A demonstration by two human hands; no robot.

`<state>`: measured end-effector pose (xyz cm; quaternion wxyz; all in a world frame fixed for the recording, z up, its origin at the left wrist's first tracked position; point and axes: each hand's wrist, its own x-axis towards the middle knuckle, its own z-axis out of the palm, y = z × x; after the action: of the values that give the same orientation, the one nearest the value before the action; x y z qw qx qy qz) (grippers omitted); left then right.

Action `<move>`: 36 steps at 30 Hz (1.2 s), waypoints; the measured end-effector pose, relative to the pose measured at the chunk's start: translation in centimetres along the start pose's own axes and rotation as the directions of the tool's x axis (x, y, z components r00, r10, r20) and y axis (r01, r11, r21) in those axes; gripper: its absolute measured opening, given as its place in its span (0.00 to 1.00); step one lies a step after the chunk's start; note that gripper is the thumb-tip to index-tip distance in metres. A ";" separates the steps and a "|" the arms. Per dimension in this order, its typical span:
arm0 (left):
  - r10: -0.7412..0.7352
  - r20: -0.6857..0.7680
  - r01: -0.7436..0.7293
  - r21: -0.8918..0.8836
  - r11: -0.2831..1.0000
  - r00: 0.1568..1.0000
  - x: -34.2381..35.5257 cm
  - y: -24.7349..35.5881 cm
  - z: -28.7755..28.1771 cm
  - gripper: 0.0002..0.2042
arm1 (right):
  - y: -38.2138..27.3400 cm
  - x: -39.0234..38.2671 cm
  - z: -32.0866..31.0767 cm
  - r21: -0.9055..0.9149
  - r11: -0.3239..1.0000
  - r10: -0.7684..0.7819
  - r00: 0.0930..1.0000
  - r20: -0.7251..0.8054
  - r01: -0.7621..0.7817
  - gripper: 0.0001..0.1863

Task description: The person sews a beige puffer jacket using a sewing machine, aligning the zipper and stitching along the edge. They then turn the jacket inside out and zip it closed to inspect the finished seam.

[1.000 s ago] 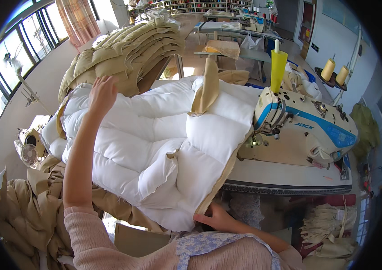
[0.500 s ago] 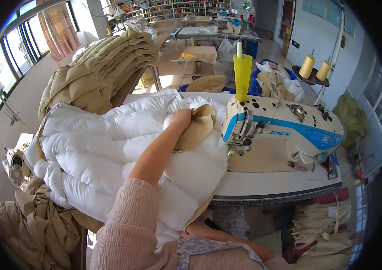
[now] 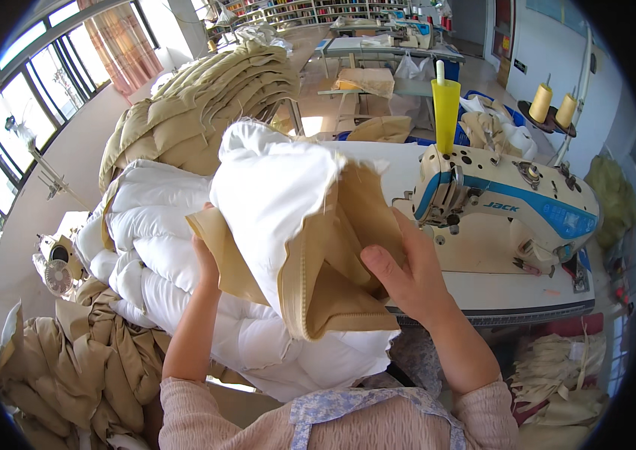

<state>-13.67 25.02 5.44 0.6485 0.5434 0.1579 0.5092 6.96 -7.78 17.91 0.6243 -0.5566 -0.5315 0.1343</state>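
Note:
A padded garment piece (image 3: 269,195), white on one face and khaki on the other, is lifted in front of me with a section folded over. Along the turned khaki edge runs what looks like a zipper tape (image 3: 297,289). My left hand (image 3: 205,255) grips a khaki flap at the left of the raised part, its fingers mostly hidden behind the cloth. At the right, my right hand (image 3: 402,274) holds the khaki side, thumb in front and fingers partly out of sight. The remaining white quilted part spreads over the table and toward my lap.
A white and blue sewing machine (image 3: 509,199) stands right of the garment on its table (image 3: 498,296). A yellow cone-shaped holder (image 3: 445,112) rises behind its head. Khaki quilted pieces (image 3: 198,105) are stacked at back left; more khaki cloth (image 3: 78,360) lies at lower left.
The garment's near right part has been raised and folded over, showing khaki and the zipper-like edge. My right hand came up from below; my left moved left. The whole view shifted.

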 end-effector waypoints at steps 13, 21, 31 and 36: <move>0.050 0.743 -0.465 0.364 0.807 0.667 -4.4 16.0 15.6 0.33 | 1.2 -0.9 -1.7 0.022 0.998 -0.054 0.994 -0.095 0.056 0.17; -0.079 0.670 -0.353 0.482 0.802 0.738 -2.5 10.8 27.0 0.15 | 0.8 -2.8 -7.4 -0.518 0.852 -0.264 0.796 -0.545 -0.072 0.08; 0.583 0.532 -0.781 0.517 0.350 0.614 -3.9 11.6 28.0 0.09 | -3.8 -6.9 -0.1 -0.286 0.943 0.160 0.985 -0.060 -0.171 0.24; 0.537 0.495 -0.720 0.582 0.380 0.683 -7.3 16.2 26.0 0.06 | 3.8 -7.5 -4.2 0.453 0.677 0.529 0.811 0.248 -0.580 0.23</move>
<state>-5.03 3.09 26.26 0.1366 0.8277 0.0561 0.5414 8.95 -14.52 11.65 0.6513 -0.4991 -0.3118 0.4789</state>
